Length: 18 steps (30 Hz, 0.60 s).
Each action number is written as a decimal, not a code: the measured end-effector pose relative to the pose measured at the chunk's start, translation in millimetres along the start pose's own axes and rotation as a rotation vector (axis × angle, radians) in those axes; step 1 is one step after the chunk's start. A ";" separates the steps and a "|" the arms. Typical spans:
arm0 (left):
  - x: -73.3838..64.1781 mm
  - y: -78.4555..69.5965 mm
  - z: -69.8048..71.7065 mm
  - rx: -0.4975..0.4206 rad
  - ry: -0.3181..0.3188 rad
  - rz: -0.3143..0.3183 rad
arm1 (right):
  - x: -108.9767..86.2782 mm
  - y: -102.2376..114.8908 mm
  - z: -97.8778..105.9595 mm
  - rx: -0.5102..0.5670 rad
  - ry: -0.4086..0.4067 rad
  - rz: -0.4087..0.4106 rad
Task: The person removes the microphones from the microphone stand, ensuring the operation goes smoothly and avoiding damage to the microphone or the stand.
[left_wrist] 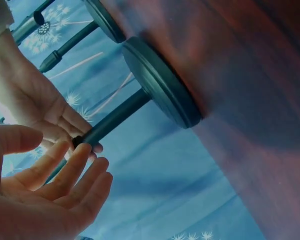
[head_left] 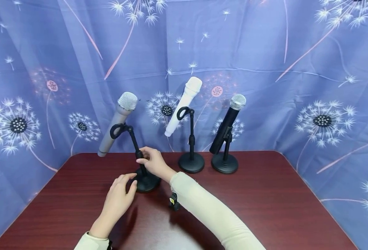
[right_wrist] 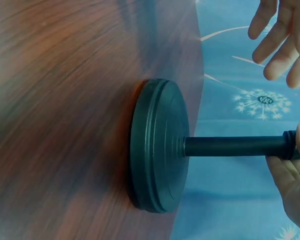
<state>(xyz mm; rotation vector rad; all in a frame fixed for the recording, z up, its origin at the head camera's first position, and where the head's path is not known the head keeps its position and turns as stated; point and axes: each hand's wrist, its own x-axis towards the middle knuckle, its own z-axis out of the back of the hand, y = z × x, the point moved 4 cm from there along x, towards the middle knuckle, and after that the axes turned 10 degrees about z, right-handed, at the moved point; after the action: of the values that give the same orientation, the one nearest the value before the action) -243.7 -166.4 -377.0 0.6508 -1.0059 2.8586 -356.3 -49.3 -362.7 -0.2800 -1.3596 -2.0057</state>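
Observation:
A silver-grey microphone (head_left: 113, 126) with a mesh head leans in the clip of a black desktop stand (head_left: 146, 184) on the left of the table. My right hand (head_left: 154, 161) pinches this stand's pole at the collar, thumb on the near side and fingers behind, as the right wrist view also shows. In front and to the left of the pole is my left hand (head_left: 118, 194), its fingers relaxed and spread with nothing in them. The stand's round base (right_wrist: 160, 145) sits flat on the wood in the right wrist view.
A white microphone (head_left: 184, 104) tilts in a second black stand (head_left: 191, 162) at the back middle. Right of it, a black microphone (head_left: 227, 125) with a silver head rests in a shorter stand (head_left: 224, 163). A blue dandelion curtain (head_left: 265, 86) hangs behind the reddish-brown table (head_left: 280, 201).

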 end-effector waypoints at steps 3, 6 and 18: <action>-0.6 -2.7 2.0 0.002 -0.002 -0.010 | -5.1 -1.3 5.3 0.009 -0.007 -0.005; -0.4 -5.4 5.5 0.001 -0.008 -0.021 | -9.1 -1.9 11.6 0.017 -0.009 -0.006; -3.0 0.2 13.6 -0.003 -0.033 -0.035 | -28.1 -7.0 39.3 0.031 -0.006 0.012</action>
<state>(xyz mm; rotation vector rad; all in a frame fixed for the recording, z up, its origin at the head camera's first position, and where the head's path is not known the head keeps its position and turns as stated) -236.0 -174.5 -368.8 0.7098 -0.9935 2.8247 -347.6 -1.4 -365.7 -0.2804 -1.3884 -1.9734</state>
